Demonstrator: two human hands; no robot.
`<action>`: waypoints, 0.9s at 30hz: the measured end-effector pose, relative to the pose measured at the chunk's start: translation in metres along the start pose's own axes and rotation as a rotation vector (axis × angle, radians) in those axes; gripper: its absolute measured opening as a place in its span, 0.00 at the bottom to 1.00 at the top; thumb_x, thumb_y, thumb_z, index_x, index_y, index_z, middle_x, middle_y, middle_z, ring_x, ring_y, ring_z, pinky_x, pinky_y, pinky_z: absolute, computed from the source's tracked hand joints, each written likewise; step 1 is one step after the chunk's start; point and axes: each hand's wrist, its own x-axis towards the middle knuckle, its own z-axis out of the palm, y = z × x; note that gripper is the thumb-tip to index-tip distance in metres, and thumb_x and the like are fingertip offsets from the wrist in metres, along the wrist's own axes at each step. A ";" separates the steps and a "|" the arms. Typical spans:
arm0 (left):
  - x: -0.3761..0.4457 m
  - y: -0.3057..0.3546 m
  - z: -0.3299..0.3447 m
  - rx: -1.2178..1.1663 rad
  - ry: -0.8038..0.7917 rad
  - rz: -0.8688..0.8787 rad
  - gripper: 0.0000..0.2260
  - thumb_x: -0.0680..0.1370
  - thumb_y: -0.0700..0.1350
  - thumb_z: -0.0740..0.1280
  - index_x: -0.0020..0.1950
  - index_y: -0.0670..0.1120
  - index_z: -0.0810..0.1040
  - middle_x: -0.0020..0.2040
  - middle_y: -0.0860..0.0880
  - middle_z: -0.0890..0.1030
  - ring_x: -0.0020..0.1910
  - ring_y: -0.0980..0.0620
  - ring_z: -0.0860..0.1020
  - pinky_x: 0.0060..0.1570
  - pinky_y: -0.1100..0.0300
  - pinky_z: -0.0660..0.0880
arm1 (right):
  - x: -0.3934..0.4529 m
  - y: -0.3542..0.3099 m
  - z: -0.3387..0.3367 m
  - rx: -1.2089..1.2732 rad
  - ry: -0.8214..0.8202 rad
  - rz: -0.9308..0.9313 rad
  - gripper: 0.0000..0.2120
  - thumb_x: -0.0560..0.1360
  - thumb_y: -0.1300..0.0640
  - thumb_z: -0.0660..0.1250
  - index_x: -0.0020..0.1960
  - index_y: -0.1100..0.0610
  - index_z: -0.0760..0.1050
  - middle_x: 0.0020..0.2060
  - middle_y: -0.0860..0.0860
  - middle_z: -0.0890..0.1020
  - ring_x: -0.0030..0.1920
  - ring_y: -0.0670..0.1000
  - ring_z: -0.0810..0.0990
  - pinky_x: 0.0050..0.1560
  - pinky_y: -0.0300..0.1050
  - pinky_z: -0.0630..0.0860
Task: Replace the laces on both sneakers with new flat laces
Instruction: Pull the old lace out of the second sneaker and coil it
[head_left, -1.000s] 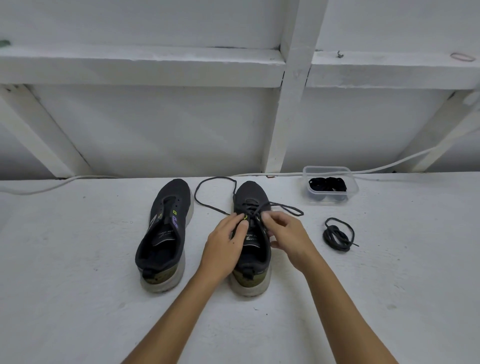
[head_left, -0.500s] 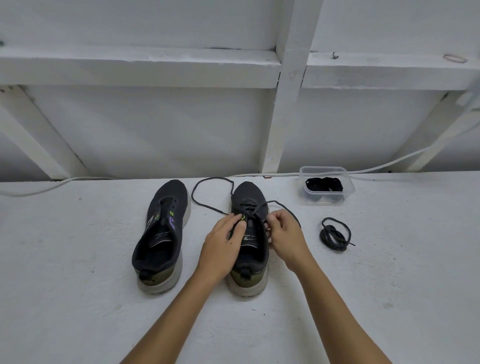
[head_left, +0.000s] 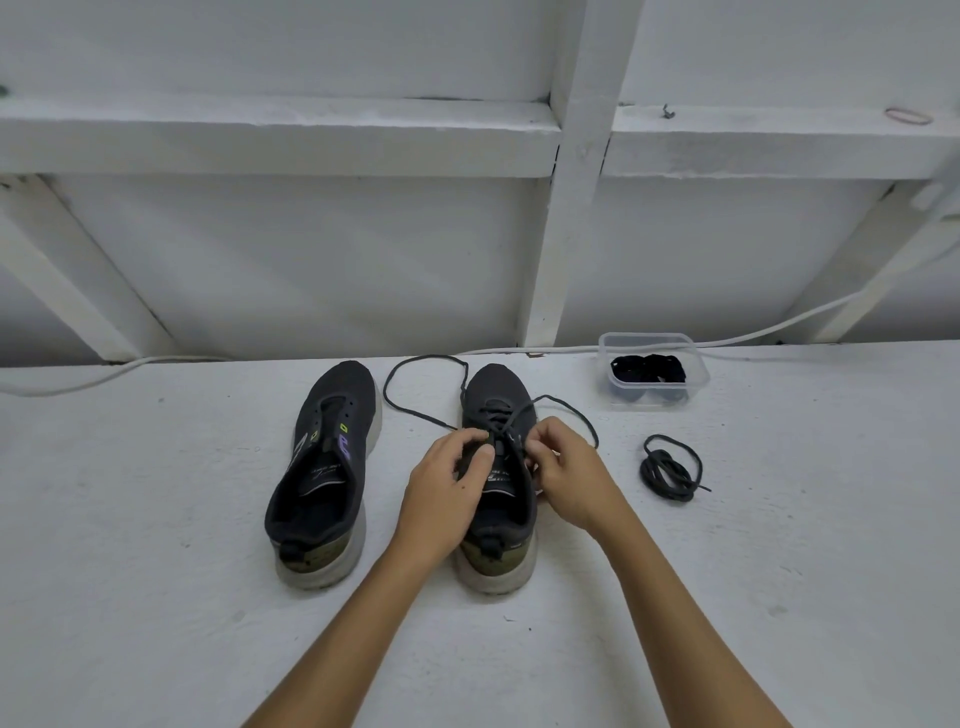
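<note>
The scene is lit evenly and softly from above; only faint shadows are cast beside the sneakers (head_left: 322, 478) on the bench (head_left: 156, 519). Straight beams are bowed at the edges by wide-angle distortion. Focus is slightly soft.

White timber-framed wall (head_left: 311, 249), white cable (head_left: 779, 332), white surface (head_left: 156, 519)

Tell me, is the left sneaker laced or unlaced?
Unlaced: the left sneaker shows bare eyelets and an open tongue, with no lace through it.
</note>
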 end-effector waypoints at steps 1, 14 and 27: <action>0.000 0.001 -0.001 0.006 0.002 0.024 0.05 0.81 0.52 0.65 0.54 0.60 0.79 0.54 0.64 0.79 0.55 0.63 0.77 0.57 0.60 0.76 | -0.002 0.001 -0.003 0.012 -0.034 0.000 0.12 0.84 0.60 0.58 0.43 0.50 0.71 0.37 0.49 0.79 0.35 0.48 0.77 0.39 0.50 0.82; 0.005 0.006 -0.002 -0.153 -0.007 -0.094 0.04 0.81 0.55 0.64 0.50 0.62 0.78 0.55 0.63 0.80 0.51 0.71 0.76 0.52 0.68 0.71 | -0.014 0.006 0.005 0.440 0.245 0.150 0.17 0.83 0.50 0.63 0.69 0.42 0.64 0.44 0.50 0.87 0.38 0.50 0.85 0.39 0.45 0.83; 0.046 0.021 -0.011 0.259 -0.003 0.002 0.03 0.76 0.46 0.72 0.45 0.50 0.87 0.42 0.59 0.80 0.46 0.56 0.80 0.50 0.63 0.74 | -0.039 -0.006 0.035 0.269 0.184 0.041 0.10 0.81 0.48 0.67 0.56 0.32 0.77 0.58 0.28 0.75 0.61 0.23 0.70 0.57 0.20 0.66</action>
